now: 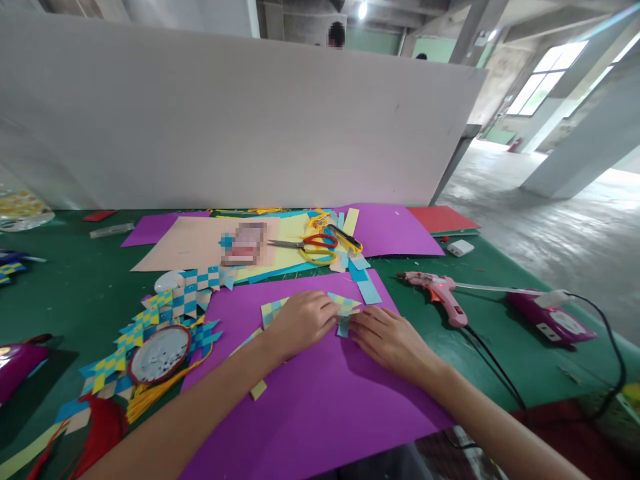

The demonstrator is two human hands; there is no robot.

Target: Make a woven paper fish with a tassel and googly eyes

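Observation:
A large purple sheet [310, 407] lies on the green table in front of me. Near its top edge is a woven strip of pale yellow and light blue paper [273, 310], partly covered by my hands. My left hand [305, 320] rests over the strip, its fingers bent and together, the fingertips on the paper. Just to the right, my right hand [387, 333] touches the strip's right end beside a short blue tab [343, 327]. What either hand pinches is hidden. A small yellow paper piece [259, 390] lies lower left on the sheet.
Scissors [315, 245] lie on coloured paper at the back. A pink glue gun [437, 293] with a black cable is at the right, near a purple power block [550, 320]. Woven paper decorations with a round white piece [161, 353] and tassels lie left. A white partition [240, 120] stands behind.

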